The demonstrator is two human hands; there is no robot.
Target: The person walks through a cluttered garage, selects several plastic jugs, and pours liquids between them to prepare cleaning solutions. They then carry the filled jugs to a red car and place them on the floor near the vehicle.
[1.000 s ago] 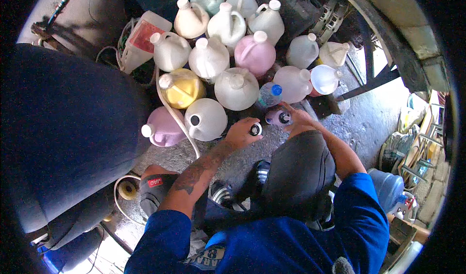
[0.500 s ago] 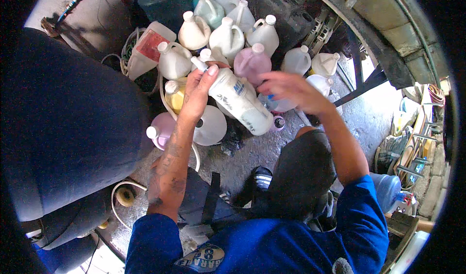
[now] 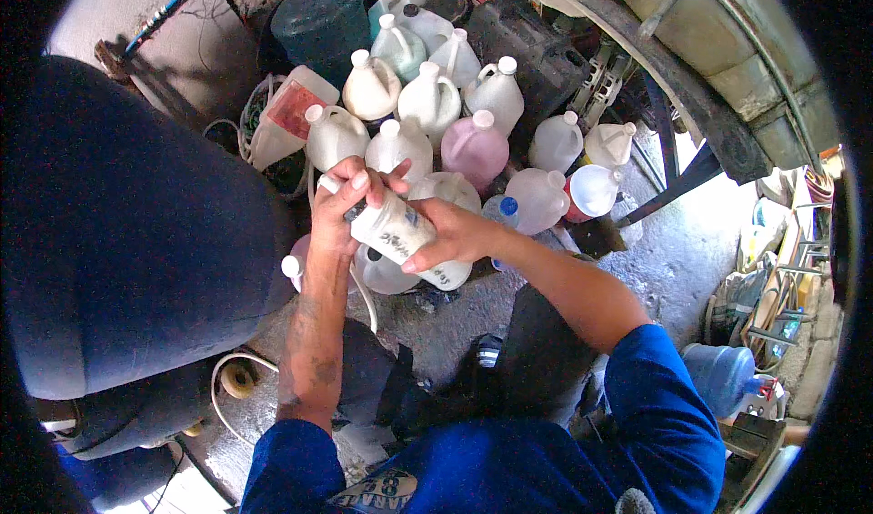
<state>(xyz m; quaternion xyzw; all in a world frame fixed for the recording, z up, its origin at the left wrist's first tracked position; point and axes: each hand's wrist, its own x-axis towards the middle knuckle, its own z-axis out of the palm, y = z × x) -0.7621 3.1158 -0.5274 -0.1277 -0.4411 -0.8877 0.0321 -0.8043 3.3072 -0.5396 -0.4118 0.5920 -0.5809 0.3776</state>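
Observation:
A whitish plastic bottle point(image 3: 397, 229) with dark handwriting on its side is held tilted in front of me, its top toward the upper left. My left hand point(image 3: 341, 209) is closed around its top end, with the thumb over the neck. Around the body wraps my right hand point(image 3: 462, 235), thumb across the side. Beyond lie several handled jugs, among them a white jug point(image 3: 398, 148), a pink jug point(image 3: 475, 153) and a pale pinkish jug point(image 3: 535, 200). A small clear bottle with a blue cap point(image 3: 508, 206) stands just past my right hand.
At the left a large dark rounded form point(image 3: 145, 232) fills the view. A teal water jug point(image 3: 320, 25) and a black case point(image 3: 527, 55) stand at the back. A white hose point(image 3: 366, 297) runs beside my left forearm. A blue water jug point(image 3: 718, 370) lies at right.
My right hand, blurred and apart from the bottle before, has come left and closed around its body. The bottle and my left hand have moved lower and to the left.

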